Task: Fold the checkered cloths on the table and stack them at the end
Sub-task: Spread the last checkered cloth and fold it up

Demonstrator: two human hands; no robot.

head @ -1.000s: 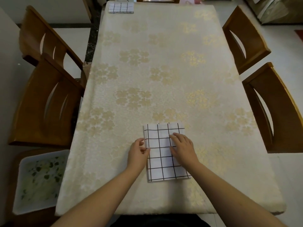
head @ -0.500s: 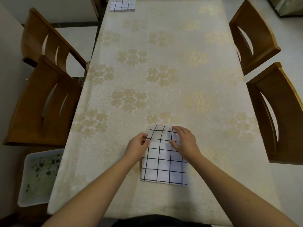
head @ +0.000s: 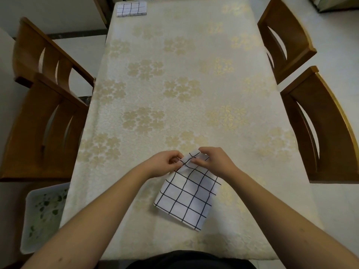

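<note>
A folded white cloth with a black grid (head: 187,193) lies slanted near the front of the table (head: 174,84), its far end raised off the tablecloth. My left hand (head: 165,164) pinches that far edge at its left corner. My right hand (head: 212,161) pinches the same edge at its right corner. A second folded checkered cloth (head: 131,8) lies flat at the table's far left corner.
Two wooden chairs stand on the left (head: 44,121) and two on the right (head: 318,125) of the table. A white tray with a green leaf pattern (head: 42,214) sits low at the front left, beside the table's edge.
Both hands went from pressing the cloth flat to pinching its far edge and lifting it. The cloth has turned and now lies slanted, its near end swung to the right.
</note>
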